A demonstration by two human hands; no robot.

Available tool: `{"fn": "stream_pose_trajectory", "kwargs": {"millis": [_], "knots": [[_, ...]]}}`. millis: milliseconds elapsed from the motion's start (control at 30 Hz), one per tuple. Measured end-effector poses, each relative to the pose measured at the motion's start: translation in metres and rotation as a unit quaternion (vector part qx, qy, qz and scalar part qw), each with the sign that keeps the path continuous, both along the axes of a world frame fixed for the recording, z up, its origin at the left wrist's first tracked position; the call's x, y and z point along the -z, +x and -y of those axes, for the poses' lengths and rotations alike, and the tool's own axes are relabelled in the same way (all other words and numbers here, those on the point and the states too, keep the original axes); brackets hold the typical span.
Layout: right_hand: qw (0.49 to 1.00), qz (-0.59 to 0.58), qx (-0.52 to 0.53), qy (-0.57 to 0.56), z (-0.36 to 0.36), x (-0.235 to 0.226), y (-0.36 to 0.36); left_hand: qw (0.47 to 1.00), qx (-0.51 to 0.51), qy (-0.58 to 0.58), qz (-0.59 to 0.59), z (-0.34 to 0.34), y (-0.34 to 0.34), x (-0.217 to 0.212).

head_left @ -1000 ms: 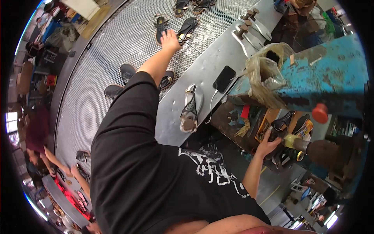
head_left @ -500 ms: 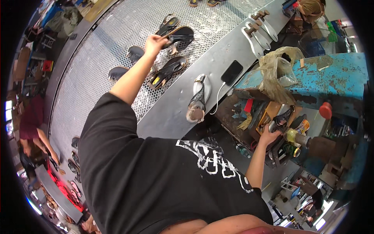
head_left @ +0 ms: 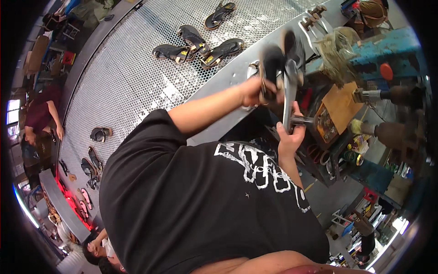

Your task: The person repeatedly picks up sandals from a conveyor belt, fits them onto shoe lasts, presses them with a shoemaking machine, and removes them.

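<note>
My left hand (head_left: 253, 92) is closed around a black sandal sole (head_left: 272, 66), smeared by motion. Close to its right, my right hand (head_left: 292, 139) grips a white shoe last (head_left: 287, 102) held on edge, its metal peg sticking out between the fingers. Another dark, blurred sole or sandal part (head_left: 293, 48) shows above the last; whether it is attached cannot be made out. Beyond my left hand, another white last (head_left: 252, 69) on the metal ledge is partly hidden. Several black sandals (head_left: 222, 53) lie on the mesh table to the left.
The perforated metal table (head_left: 150, 86) carries more black sandals (head_left: 101, 134) at its near left. White lasts with pegs (head_left: 311, 20) rest on the ledge at the far end. A worn blue machine (head_left: 385, 50) with a red knob (head_left: 386, 71) stands at the right. A person (head_left: 43, 112) is at the left.
My left hand has come right from the mesh table with a black sole. My right hand has moved up and left, out from the machine, to meet it. My body has turned.
</note>
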State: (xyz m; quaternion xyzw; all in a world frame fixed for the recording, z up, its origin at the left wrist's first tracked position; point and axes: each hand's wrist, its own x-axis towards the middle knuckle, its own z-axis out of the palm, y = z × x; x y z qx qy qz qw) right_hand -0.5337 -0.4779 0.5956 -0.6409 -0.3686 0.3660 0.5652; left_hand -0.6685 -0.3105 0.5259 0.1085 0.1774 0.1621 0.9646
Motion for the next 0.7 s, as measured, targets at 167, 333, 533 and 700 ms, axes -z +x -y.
{"fn": "stream_pose_trajectory", "kwargs": {"millis": [167,333,533,700], "knots": [[0.988,0.008,-0.136,0.075,0.056,-0.006,0.014,0.942,-0.157,0.215,-0.207,-0.03,0.017,0.023],[0.995,0.037,-0.086,0.043,0.084,-0.004,0.026,0.978,-0.08,0.127,-0.147,0.047,0.066,-0.002],[0.996,0.072,-0.06,0.006,0.114,-0.025,0.052,0.961,-0.092,0.181,-0.188,0.069,0.099,-0.027],[0.994,0.063,-0.086,0.0,0.126,-0.045,0.073,0.928,-0.115,0.248,-0.253,0.025,0.095,-0.013]]}}
